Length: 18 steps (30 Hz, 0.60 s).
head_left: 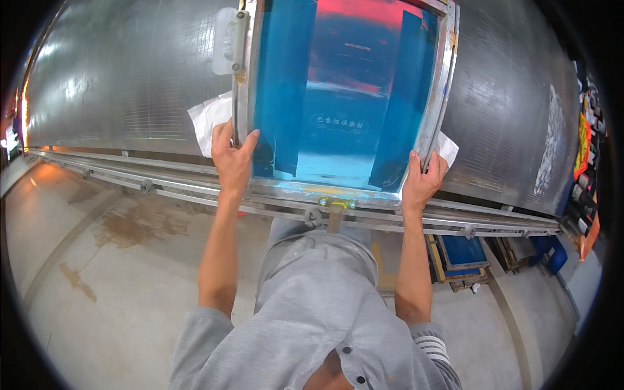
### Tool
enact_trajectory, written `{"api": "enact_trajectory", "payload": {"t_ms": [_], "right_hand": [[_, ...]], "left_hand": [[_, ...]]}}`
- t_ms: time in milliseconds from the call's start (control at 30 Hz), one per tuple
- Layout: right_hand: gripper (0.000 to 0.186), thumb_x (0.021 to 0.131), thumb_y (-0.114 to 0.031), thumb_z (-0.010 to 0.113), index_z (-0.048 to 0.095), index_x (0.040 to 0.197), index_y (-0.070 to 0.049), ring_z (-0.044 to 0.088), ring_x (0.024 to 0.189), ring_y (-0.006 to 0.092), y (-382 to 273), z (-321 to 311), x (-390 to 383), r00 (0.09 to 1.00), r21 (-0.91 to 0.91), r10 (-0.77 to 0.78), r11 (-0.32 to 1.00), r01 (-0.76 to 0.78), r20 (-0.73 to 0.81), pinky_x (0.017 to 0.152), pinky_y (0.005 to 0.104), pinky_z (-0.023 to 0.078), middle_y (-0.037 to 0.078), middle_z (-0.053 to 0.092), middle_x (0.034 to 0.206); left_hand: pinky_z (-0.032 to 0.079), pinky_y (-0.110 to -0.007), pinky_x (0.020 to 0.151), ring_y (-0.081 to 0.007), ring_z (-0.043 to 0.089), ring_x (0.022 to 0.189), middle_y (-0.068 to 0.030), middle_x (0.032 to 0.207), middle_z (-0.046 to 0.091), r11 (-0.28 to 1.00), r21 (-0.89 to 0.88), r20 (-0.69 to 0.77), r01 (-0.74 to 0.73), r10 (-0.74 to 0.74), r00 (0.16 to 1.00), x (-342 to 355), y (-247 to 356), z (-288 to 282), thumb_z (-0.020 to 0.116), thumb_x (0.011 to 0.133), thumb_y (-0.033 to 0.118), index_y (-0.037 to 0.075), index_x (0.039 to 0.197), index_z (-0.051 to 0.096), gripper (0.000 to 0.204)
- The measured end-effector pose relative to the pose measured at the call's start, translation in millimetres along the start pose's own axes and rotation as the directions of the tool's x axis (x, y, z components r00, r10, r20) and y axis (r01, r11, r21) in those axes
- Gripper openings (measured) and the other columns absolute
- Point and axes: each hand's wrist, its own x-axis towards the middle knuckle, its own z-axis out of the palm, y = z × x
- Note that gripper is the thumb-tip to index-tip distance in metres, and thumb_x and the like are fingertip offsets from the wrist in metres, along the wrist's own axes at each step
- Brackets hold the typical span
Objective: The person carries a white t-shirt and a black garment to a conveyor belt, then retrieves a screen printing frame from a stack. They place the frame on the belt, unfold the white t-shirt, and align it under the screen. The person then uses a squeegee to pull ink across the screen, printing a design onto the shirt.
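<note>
A metal-framed printing screen (344,97) with blue mesh and a red patch at its far end lies on a long shiny metal table (130,84). My left hand (233,156) grips the frame's near left corner, thumb on the mesh side. My right hand (422,179) grips the near right corner of the frame. White fabric (208,120) shows under the screen, sticking out at the left, with another white corner (448,148) showing at the right. A yellow-tipped bracket (337,204) sits at the middle of the frame's near edge.
Metal rails (162,185) run along the table's near edge. A stained concrete floor (117,260) lies below to the left. More blue screens are stacked on the floor (461,257) to the right, beside a blue box (549,250). Coloured items (585,162) hang at the far right.
</note>
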Motion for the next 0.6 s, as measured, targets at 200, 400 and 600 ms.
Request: {"api": "enact_trajectory", "payload": {"t_ms": [200,400,600], "right_hand": [[0.041,0.086,-0.014,0.073,0.060,0.120,0.007,0.056,0.104,0.0336,-4,14,-8,1.000,-0.059,0.013,0.998,-0.014,-0.029,0.089,0.0415,0.045,0.018,0.057,0.110],[0.042,0.087,-0.015,0.072,0.059,0.121,0.008,0.054,0.108,0.0349,-5,20,-8,0.999,-0.092,0.038,0.995,-0.039,-0.018,0.091,0.0425,0.045,0.018,0.056,0.114],[0.045,0.088,-0.017,0.070,0.058,0.125,0.006,0.054,0.107,0.0355,-10,26,-8,1.000,-0.231,-0.004,0.973,-0.003,-0.029,0.090,0.0432,0.045,0.018,0.055,0.114]], "left_hand": [[0.048,-0.025,0.062,-0.0161,0.051,0.086,-0.0090,0.107,0.045,0.991,0.071,-0.091,-0.111,0.117,0.989,10,-21,7,0.074,0.082,0.008,0.002,0.126,0.063,0.046],[0.051,-0.027,0.067,-0.0204,0.052,0.096,-0.0134,0.116,0.044,0.979,0.191,-0.027,-0.075,0.081,0.996,11,-21,7,0.073,0.084,0.010,0.000,0.134,0.056,0.053],[0.051,-0.033,0.077,-0.0277,0.050,0.105,-0.0179,0.121,0.043,0.927,0.325,-0.035,-0.188,0.211,0.977,7,-30,12,0.071,0.086,0.009,-0.004,0.139,0.049,0.059]]}}
